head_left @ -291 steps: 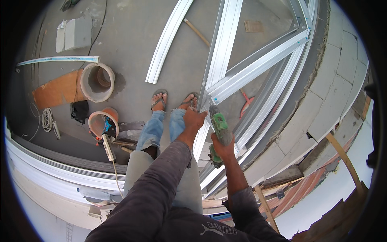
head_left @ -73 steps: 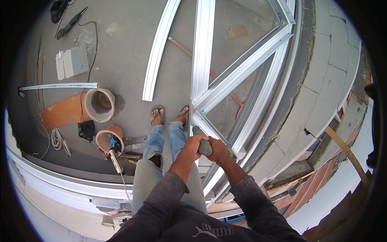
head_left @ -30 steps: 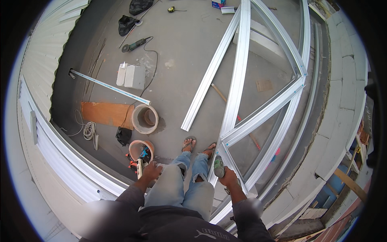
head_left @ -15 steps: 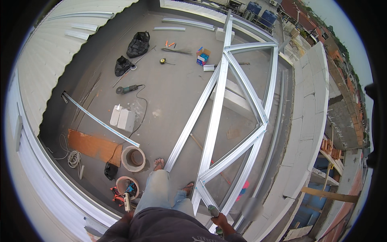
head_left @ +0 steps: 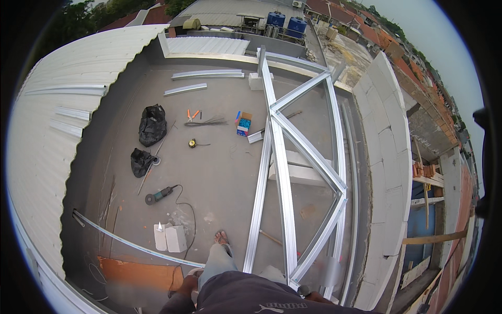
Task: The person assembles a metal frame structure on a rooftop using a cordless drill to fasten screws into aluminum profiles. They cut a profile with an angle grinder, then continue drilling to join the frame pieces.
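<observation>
At the lower edge, my right hand (head_left: 317, 297) is mostly cut off, closed on a dark green cordless drill (head_left: 303, 290). Only the drill's end shows, beside the near end of a silver metal truss (head_left: 282, 172). The truss is built of light steel channels with slanting web pieces, and it runs away from me on the right. My left hand (head_left: 189, 284) hangs low beside my leg, over the brown board (head_left: 141, 273); its fingers are too hidden to read.
An angle grinder (head_left: 159, 195) with its cord, white blocks (head_left: 170, 238) and a long thin channel (head_left: 130, 243) lie left. Farther off are black bags (head_left: 152, 124), a tape measure (head_left: 192, 143), pliers (head_left: 193, 115) and a screw box (head_left: 243, 123). A block wall (head_left: 384, 172) bounds the right.
My view has shifted up and forward, and my feet have stepped ahead along the truss. The clay pots have dropped out of view. The drill stays in my right hand, now lower in the picture.
</observation>
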The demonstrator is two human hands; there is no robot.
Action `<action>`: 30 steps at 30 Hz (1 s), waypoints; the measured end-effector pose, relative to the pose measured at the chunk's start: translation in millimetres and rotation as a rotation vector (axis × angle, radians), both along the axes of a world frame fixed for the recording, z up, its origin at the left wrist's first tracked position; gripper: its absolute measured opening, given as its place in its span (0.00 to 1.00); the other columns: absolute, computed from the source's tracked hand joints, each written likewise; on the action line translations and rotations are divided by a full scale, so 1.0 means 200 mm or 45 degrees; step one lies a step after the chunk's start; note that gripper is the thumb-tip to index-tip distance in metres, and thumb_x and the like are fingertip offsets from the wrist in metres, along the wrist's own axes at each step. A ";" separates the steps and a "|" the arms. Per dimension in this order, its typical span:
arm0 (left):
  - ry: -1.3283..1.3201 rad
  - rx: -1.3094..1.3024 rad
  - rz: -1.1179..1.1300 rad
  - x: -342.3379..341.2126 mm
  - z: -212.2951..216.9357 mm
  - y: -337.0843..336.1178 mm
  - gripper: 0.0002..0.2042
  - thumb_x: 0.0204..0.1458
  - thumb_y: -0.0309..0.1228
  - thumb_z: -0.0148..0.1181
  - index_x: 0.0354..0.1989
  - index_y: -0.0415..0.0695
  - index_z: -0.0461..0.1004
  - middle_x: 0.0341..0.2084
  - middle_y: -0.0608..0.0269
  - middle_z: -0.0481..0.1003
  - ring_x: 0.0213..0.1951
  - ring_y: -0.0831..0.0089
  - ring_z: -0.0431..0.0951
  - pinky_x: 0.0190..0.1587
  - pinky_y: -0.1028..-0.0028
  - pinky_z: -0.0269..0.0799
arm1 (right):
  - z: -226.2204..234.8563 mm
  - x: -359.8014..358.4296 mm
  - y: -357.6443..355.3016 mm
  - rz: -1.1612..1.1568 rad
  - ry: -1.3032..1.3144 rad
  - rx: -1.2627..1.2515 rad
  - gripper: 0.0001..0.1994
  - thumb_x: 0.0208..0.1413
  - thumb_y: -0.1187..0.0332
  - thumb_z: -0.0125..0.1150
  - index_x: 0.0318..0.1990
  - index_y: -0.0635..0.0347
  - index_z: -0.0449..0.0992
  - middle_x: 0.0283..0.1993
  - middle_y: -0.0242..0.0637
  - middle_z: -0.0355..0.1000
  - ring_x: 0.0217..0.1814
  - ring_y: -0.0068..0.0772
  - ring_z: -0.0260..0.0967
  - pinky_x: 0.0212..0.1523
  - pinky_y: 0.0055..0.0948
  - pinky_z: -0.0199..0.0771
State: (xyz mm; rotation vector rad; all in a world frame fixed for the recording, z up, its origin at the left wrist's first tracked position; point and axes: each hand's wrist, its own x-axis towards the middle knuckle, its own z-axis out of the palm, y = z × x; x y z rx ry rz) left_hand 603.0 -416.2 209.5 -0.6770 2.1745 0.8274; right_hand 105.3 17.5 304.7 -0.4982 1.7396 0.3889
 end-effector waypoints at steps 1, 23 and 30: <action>-0.141 -0.042 -0.427 -0.03 0.02 -0.27 0.15 0.56 0.43 0.59 0.39 0.49 0.87 0.43 0.53 0.85 0.48 0.54 0.85 0.47 0.52 0.81 | -0.01 0.06 -0.12 0.010 0.015 0.031 0.25 0.51 0.56 0.67 0.58 0.48 0.81 0.43 0.41 0.84 0.46 0.37 0.83 0.46 0.36 0.81; 0.349 -0.048 0.630 -3.17 -0.11 -3.46 0.13 0.56 0.35 0.65 0.44 0.40 0.82 0.38 0.50 0.85 0.45 0.55 0.86 0.52 0.61 0.79 | -0.07 -0.91 -3.17 -0.811 0.425 -0.556 0.26 0.47 0.51 0.74 0.50 0.53 0.73 0.39 0.53 0.81 0.46 0.65 0.79 0.44 0.57 0.78; 0.416 -0.048 0.345 -4.09 -0.85 -3.88 0.10 0.55 0.28 0.63 0.43 0.38 0.81 0.39 0.45 0.84 0.47 0.52 0.85 0.53 0.58 0.79 | -0.01 -1.03 -3.83 -0.860 0.529 -0.563 0.27 0.45 0.55 0.74 0.52 0.54 0.72 0.36 0.46 0.80 0.39 0.57 0.80 0.39 0.52 0.79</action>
